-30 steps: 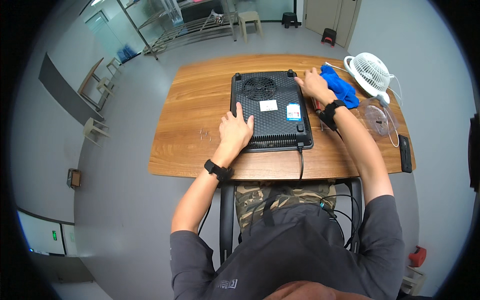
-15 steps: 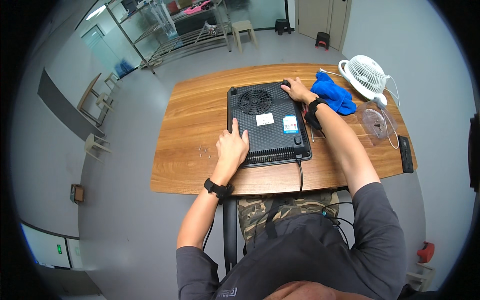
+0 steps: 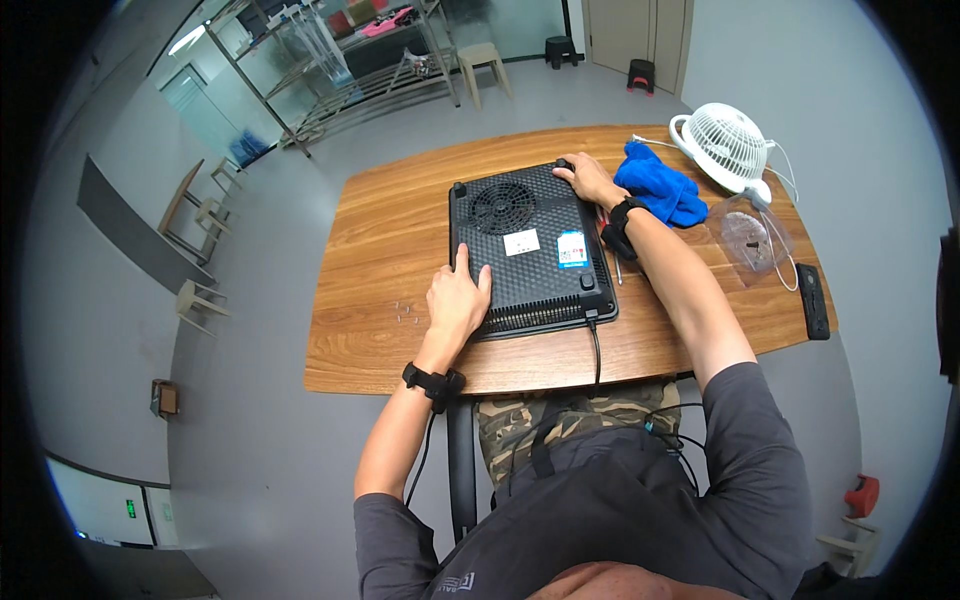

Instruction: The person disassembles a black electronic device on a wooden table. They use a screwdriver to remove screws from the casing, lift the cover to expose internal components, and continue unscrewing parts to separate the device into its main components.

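A black induction cooker [image 3: 545,275] lies underside up on the wooden table, showing its round fan grille [image 3: 502,207], corner feet and two stickers. My left hand [image 3: 457,303] grips its near left edge, thumb and forefinger along the casing; the other fingers are partly hidden. At the far right corner my right hand [image 3: 590,182] holds the cooker, its fingers around the corner by a foot. Several small screws [image 3: 405,312] are scattered to the left of my left hand. Beside the cooker's right side a screwdriver [image 3: 618,270] lies partly covered by my right wrist.
A blue cloth [image 3: 660,188] and a white fan [image 3: 728,145] occupy the table's far right. Near them are a clear plastic container [image 3: 752,243] and a long black object [image 3: 813,300]. The cooker's black cord [image 3: 597,355] drops over the near table edge [image 3: 540,383].
The whole view has shifted slightly. Both hands keep their places on the cooker, which shows only a small shift to the left in the picture.
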`<action>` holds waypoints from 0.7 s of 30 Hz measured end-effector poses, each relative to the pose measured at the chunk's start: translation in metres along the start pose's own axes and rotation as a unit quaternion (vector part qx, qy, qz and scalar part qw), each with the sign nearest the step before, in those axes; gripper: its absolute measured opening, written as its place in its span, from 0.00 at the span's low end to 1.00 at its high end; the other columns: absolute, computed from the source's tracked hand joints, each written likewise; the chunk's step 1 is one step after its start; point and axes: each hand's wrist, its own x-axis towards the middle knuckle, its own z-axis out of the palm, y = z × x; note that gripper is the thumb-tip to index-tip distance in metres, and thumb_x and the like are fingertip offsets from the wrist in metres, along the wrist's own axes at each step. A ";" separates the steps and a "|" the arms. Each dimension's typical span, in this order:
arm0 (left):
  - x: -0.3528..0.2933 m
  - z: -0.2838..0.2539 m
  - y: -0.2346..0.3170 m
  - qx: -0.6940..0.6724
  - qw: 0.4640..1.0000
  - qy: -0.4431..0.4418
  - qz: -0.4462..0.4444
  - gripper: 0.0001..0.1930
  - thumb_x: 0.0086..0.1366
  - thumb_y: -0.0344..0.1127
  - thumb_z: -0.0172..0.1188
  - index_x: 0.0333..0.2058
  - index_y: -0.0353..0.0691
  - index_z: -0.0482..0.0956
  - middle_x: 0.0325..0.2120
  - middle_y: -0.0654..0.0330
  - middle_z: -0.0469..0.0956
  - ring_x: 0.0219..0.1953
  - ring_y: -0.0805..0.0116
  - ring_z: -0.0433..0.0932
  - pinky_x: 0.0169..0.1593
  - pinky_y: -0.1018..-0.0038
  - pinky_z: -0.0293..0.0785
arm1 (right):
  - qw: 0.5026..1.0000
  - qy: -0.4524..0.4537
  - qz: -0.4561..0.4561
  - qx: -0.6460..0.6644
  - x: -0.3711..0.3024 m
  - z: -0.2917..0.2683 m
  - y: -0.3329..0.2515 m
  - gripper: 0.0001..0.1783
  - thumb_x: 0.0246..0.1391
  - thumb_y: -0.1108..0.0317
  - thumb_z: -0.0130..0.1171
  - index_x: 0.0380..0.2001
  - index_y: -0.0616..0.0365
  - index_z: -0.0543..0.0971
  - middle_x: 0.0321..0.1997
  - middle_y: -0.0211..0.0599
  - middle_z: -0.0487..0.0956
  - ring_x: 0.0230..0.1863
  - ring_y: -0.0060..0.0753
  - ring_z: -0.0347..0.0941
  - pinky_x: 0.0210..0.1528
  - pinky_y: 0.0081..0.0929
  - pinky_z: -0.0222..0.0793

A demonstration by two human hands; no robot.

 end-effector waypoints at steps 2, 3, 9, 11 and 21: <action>0.001 -0.003 0.002 -0.006 1.000 -0.012 -0.002 0.33 0.70 0.54 0.53 0.66 0.38 0.65 0.42 0.34 0.78 0.47 0.38 0.79 0.50 0.50 0.77 | 1.000 0.001 -0.026 -0.003 0.008 -0.005 0.001 0.29 0.61 0.46 0.59 0.56 0.58 0.78 0.54 0.55 0.77 0.59 0.58 0.70 0.61 0.46 0.66; 0.000 -0.002 0.000 -0.012 1.000 -0.010 -0.006 0.33 0.70 0.54 0.53 0.66 0.38 0.65 0.42 0.34 0.79 0.47 0.38 0.79 0.50 0.50 0.77 | 0.999 0.001 -0.040 -0.003 0.010 -0.007 -0.002 0.29 0.61 0.47 0.59 0.55 0.59 0.78 0.54 0.55 0.76 0.59 0.59 0.70 0.61 0.46 0.66; 0.000 -0.006 -0.007 -0.038 0.999 -0.025 -0.013 0.34 0.71 0.54 0.51 0.67 0.38 0.63 0.43 0.34 0.79 0.47 0.36 0.79 0.53 0.50 0.75 | 0.996 0.054 -0.066 0.028 0.013 -0.019 -0.019 0.28 0.58 0.50 0.63 0.53 0.61 0.80 0.53 0.57 0.77 0.58 0.59 0.71 0.61 0.45 0.66; 0.002 -0.012 -0.007 -0.046 0.998 -0.046 -0.010 0.34 0.71 0.55 0.49 0.68 0.39 0.63 0.43 0.35 0.80 0.48 0.36 0.79 0.54 0.49 0.75 | 0.994 0.076 -0.071 0.024 0.015 -0.026 -0.019 0.27 0.55 0.50 0.67 0.51 0.59 0.82 0.53 0.57 0.77 0.58 0.57 0.72 0.62 0.43 0.66; 0.012 -0.078 0.034 -0.059 0.997 -0.023 0.037 0.32 0.72 0.58 0.46 0.60 0.36 0.73 0.53 0.39 0.76 0.56 0.40 0.75 0.60 0.53 0.71 | 0.993 0.075 -0.085 -0.017 0.027 -0.078 -0.096 0.28 0.50 0.48 0.70 0.49 0.54 0.85 0.53 0.53 0.78 0.59 0.51 0.71 0.61 0.41 0.68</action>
